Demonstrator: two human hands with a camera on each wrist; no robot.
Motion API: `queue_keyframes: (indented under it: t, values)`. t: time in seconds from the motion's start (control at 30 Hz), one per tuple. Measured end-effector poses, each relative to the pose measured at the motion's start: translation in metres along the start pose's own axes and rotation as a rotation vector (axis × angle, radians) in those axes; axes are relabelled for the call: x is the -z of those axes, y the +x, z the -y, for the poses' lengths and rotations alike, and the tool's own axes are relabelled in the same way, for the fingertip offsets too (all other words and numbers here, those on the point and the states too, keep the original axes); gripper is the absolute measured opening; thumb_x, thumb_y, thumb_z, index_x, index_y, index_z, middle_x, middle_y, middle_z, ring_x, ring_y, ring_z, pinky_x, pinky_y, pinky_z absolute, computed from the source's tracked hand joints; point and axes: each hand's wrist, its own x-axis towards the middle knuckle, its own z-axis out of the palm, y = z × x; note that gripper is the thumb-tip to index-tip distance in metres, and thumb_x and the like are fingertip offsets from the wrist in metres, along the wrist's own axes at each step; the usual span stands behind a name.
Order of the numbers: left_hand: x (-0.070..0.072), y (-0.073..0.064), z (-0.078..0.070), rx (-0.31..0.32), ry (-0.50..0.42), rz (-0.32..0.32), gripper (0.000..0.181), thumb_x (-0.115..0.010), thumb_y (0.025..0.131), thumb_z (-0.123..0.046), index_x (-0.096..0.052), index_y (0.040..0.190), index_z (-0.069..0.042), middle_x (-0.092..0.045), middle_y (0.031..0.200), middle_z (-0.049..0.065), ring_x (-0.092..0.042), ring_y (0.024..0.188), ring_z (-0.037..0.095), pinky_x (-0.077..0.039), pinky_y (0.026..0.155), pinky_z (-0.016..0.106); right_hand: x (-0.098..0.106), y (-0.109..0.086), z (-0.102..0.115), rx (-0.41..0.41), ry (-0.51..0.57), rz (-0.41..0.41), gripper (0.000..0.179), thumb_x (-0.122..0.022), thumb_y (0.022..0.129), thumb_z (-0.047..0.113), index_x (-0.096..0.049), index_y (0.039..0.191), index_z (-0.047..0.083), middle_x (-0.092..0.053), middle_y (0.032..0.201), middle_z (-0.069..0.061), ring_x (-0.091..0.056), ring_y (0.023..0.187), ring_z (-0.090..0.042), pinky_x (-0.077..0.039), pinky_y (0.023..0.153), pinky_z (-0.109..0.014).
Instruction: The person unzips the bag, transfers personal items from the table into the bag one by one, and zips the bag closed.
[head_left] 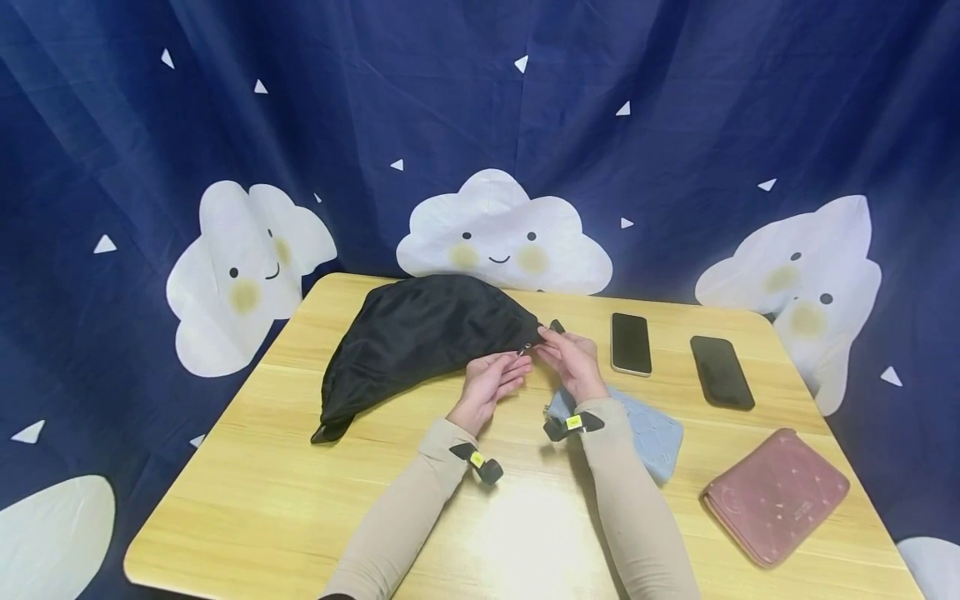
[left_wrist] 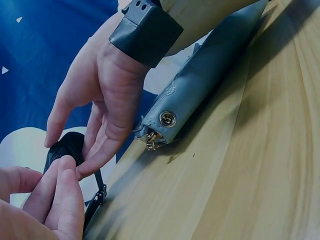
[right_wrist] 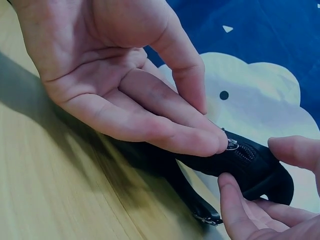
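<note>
The black bag [head_left: 431, 325] lies along the desk's [head_left: 240, 500] far edge. My right hand [head_left: 572, 360] pinches its right end, my left hand [head_left: 486, 387] the zip pull [right_wrist: 232, 144]. I seem to be working the zip; next wants that end held taut. The blue wallet [head_left: 660, 437] lies beneath my right forearm.

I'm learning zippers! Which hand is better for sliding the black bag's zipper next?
Probably the left hand: its fingertips are right at the zipper pull. The right hand is pinching the end of the black bag, which could help steady it.
</note>
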Motion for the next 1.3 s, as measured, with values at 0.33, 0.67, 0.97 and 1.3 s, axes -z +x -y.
queue_keyframes:
  t: [0.33,0.67,0.97,1.3]
  values:
    - [0.0029,0.0001,-0.0015,0.007,-0.008,-0.002,0.027,-0.056,0.104,-0.007,-0.066,0.124,0.006,-0.077,0.114,0.02,-0.078,0.083,0.011,-0.06,0.069,0.022,-0.0007,0.0003,-0.0004,0.005,0.004,0.001,0.015,-0.072,0.094,0.004,-0.057,0.092,0.004,-0.076,0.084,-0.001,-0.077,0.078,-0.013,-0.057,0.097,-0.037]
    - [0.0023,-0.0011,-0.0003,0.023,-0.024,-0.002,0.025,-0.056,0.104,-0.007,-0.066,0.123,0.005,-0.078,0.112,0.018,-0.078,0.085,0.012,-0.06,0.071,0.022,0.0008,0.0013,0.0003,0.01,0.003,-0.021,0.019,-0.073,0.093,0.004,-0.055,0.099,0.003,-0.075,0.086,-0.002,-0.077,0.079,-0.014,-0.061,0.089,-0.032]
    - [0.002,-0.0021,0.0003,0.023,-0.041,-0.002,0.025,-0.056,0.104,-0.007,-0.066,0.123,0.006,-0.078,0.11,0.018,-0.078,0.084,0.012,-0.06,0.07,0.022,0.002,0.0013,0.0004,0.006,0.02,-0.012,0.016,-0.074,0.092,0.003,-0.058,0.093,0.004,-0.076,0.084,-0.001,-0.077,0.077,-0.014,-0.061,0.09,-0.033]
    - [0.0024,-0.005,-0.0006,0.022,-0.026,-0.008,0.019,-0.055,0.103,-0.006,-0.067,0.116,0.003,-0.08,0.106,0.015,-0.078,0.084,0.012,-0.06,0.07,0.022,0.003,0.0017,-0.0006,0.012,0.027,-0.004,0.016,-0.072,0.092,0.001,-0.058,0.086,0.006,-0.076,0.083,-0.001,-0.076,0.075,-0.014,-0.062,0.085,-0.032]
